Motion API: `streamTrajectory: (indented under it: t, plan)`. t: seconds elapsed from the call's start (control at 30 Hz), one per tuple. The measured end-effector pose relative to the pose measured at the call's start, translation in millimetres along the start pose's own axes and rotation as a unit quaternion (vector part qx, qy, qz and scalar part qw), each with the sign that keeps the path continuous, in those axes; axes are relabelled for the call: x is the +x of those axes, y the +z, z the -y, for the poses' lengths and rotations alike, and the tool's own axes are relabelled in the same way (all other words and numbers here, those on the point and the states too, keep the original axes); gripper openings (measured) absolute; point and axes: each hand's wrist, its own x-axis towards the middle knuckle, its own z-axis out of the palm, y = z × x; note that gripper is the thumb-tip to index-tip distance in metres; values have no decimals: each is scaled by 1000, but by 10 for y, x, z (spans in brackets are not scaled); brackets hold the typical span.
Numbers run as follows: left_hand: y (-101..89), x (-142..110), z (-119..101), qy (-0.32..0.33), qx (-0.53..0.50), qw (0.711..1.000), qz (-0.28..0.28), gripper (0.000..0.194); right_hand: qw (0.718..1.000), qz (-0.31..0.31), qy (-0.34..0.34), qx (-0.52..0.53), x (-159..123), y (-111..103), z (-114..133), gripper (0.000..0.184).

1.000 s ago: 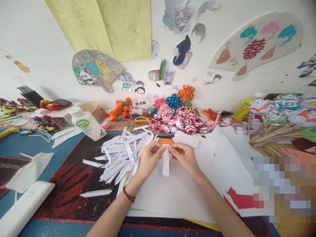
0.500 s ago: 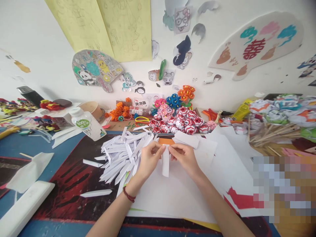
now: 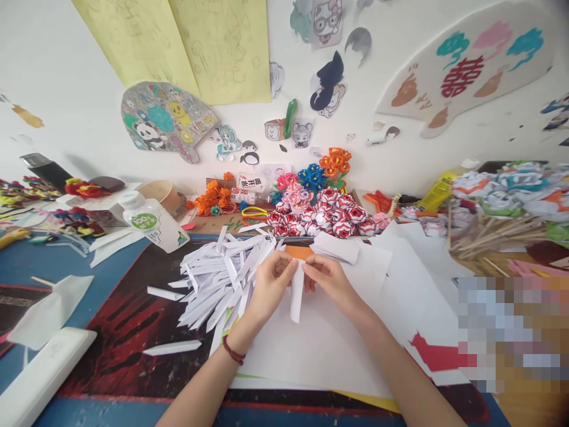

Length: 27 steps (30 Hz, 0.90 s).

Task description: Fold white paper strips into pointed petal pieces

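My left hand and my right hand pinch the top of a narrow white paper strip from either side; the strip hangs down between them over a large white sheet. A red cord bracelet sits on my left wrist. Just left of my left hand lies a heap of several folded white paper strips. A small folded stack of white paper rests just beyond my right hand, next to an orange sheet.
Red-and-white paper roses and coloured paper flowers stand at the back. A white bottle and a paper cup are at the left, loose strips on the dark mat, a white box at lower left, skewered paper flowers at right.
The hands drew a little closer together on the strip, which now looks narrower. The view shifted slightly, so everything sits a bit higher in the frame.
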Motion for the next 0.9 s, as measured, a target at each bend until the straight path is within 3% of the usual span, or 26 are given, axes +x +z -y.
streamTrajectory:
  t: [0.27, 0.57, 0.7, 0.9]
  plan:
    - [1, -21, -20, 14, 113, 993, 11, 18, 1000, 7, 16, -7, -15, 14, -48, 25]
    - [95, -144, 17, 101, 276, 955, -50, 16, 998, -13, 55, -2, 0, 50, 15, 28]
    - [120, -180, 35, 158, 302, 938, -65, 14, 997, -3, 72, 28, 1, 76, 10, 30]
    - [132, -193, 32, 185, 319, 927, -71, 14, 998, 7, 67, 20, -3, 65, 65, 28]
